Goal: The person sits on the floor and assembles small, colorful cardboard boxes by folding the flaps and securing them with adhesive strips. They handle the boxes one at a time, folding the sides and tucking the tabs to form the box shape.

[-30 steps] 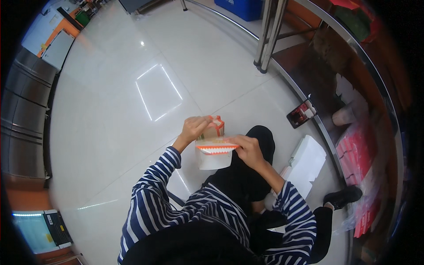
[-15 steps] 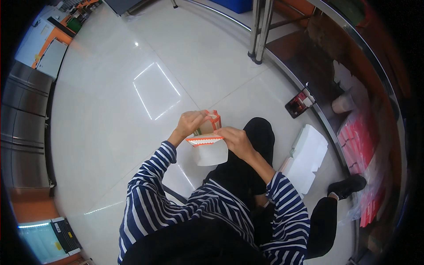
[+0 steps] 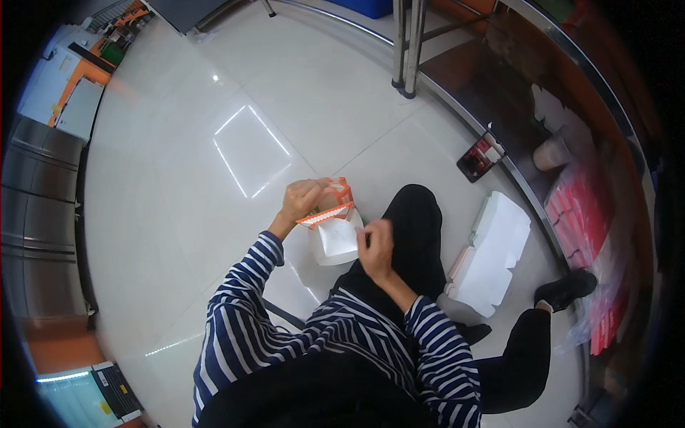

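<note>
My left hand (image 3: pixel 303 198) is closed on the far left edge of a small paper food box (image 3: pixel 347 191), partly folded, with orange printed trim and a brown inside. A white flap (image 3: pixel 335 242) hangs from the box toward me, below an orange zigzag-edged strip. At that flap's right edge is my right hand (image 3: pixel 376 248), fingers curled and slightly blurred. Whether it pinches the paper cannot be made out. The box is held up in front of my bent knee, above the floor.
Flat white carton blanks (image 3: pixel 492 253) lie on the floor to my right. A phone (image 3: pixel 480 157) leans at the metal edge of a low shelf, which bears a cup (image 3: pixel 551 153) and red items in clear plastic (image 3: pixel 576 221). Metal table legs (image 3: pixel 409 53) stand farther off.
My right hand has left the box's upper edge and moved down to the white flap's right side. The flap has tilted, showing more of its face. My left hand keeps its hold.
</note>
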Demonstrator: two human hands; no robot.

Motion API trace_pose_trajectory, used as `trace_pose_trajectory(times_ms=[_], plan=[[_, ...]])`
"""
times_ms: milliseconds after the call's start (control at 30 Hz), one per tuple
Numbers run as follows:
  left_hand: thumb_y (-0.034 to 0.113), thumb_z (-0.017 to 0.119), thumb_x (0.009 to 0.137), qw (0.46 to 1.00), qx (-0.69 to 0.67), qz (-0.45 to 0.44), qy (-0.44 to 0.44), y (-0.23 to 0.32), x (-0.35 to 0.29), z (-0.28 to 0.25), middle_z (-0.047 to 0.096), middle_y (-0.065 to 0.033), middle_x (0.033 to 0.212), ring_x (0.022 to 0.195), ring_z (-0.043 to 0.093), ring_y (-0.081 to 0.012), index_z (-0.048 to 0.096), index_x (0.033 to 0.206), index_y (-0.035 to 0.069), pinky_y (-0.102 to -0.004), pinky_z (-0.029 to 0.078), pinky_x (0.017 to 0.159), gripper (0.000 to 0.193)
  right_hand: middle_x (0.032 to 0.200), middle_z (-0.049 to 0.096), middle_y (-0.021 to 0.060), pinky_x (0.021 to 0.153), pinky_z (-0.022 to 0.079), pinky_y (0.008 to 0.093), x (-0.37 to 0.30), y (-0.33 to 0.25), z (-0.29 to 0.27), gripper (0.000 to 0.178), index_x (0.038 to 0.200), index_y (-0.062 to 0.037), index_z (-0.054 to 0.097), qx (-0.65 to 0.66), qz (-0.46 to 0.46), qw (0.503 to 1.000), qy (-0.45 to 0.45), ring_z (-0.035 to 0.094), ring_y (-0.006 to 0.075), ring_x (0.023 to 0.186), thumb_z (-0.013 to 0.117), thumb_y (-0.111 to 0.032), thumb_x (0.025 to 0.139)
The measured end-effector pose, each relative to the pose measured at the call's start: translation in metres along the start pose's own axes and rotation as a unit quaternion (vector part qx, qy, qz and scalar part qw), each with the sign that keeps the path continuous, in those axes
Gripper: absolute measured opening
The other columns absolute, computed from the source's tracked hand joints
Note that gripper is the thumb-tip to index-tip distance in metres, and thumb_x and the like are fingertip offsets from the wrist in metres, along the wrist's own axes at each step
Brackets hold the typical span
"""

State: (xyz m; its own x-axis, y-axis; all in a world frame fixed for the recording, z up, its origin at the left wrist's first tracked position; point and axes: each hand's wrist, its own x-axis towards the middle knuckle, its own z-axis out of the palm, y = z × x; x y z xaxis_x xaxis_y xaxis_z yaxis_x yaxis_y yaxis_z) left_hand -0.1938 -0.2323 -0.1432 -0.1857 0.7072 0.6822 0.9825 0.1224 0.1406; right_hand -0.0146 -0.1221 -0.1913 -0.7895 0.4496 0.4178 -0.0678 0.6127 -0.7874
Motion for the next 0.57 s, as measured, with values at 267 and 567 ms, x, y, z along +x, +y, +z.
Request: trace_pose_trajectory(times_ms=[267,567], plan=[[0.011,0.066,0.072,0.999,0.013,-0.024,-0.019,-0.004,0.001,0.003,0.046,-0.0057,0.055,0.045,0.047,-0.0196,0.061,0.074,0.005,-0.0317,0.037,0.042,0.009,0.124,0.044,0.0114,0.096,0.032,0.0508,-0.015,0.003,0.052,0.034,0.109,-0.0123,0.058,-0.181,-0.047,0.942,-0.280,0.036,0.0408,0.118,0.062,-0.021,0.076],[0.023,0.072,0.065,0.983,-0.105,-0.137,-0.068,0.003,-0.002,-0.008,0.054,-0.0077,0.065,0.061,0.053,-0.0211,0.066,0.080,0.007,-0.0343,0.043,0.056,0.022,0.132,0.037,0.0095,0.099,0.023,0.0607,-0.022,0.016,0.110,0.038,0.111,-0.0153,0.058,-0.284,0.090,0.883,-0.362,0.020,0.0463,0.127,0.063,-0.020,0.074]])
